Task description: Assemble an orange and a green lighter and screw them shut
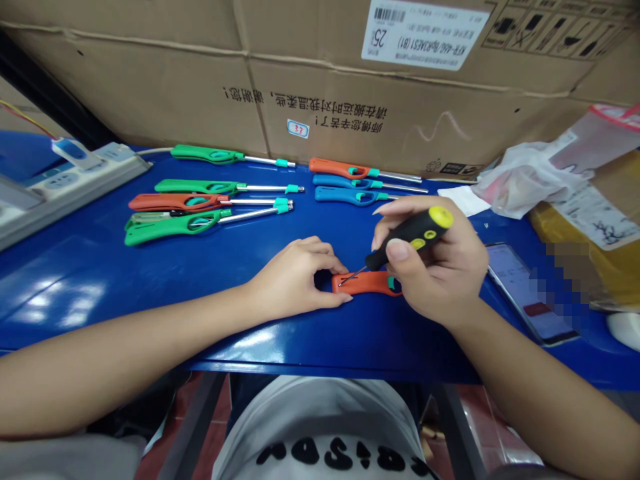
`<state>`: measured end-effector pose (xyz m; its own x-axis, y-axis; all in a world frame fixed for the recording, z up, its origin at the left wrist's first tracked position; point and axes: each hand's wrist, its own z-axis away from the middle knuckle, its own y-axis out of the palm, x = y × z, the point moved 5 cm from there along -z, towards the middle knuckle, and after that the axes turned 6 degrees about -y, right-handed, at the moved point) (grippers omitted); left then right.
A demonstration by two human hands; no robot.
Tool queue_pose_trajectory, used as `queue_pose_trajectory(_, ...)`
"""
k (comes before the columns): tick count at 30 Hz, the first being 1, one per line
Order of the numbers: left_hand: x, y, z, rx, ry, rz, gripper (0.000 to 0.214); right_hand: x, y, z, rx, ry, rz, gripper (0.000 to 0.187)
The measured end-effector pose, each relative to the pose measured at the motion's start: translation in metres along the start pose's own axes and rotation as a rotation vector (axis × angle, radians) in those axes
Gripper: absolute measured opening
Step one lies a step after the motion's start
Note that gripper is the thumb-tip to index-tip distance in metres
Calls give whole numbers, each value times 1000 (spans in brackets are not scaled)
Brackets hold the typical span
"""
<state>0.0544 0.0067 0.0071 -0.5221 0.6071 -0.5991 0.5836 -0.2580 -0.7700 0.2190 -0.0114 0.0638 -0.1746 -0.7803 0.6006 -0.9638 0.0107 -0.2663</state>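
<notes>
An orange long-nosed lighter [367, 283] lies flat on the blue table [280, 347] in front of me. My left hand [305, 277] pinches its left end between thumb and fingers. In my right hand [435, 267] is a black and yellow screwdriver [407, 237], tilted, its thin shaft pointing down to the left. The shaft's tip meets the lighter's body near the left end, at a small dark slot. My right hand hides the lighter's right end.
Several green and orange lighters [200, 223] lie behind at left; orange and blue ones [345, 194] lie further right. A cardboard box [320, 80] stands along the back. At left is a power strip [65, 183]. A phone [530, 293], plastic bag [520, 177] and white mouse [625, 330] are at right.
</notes>
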Motion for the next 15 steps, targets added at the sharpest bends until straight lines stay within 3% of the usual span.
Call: queue_pose_trajectory(15, -1, 0, 1, -18, 16, 15, 25, -2, 5, 2, 36, 27, -7, 22)
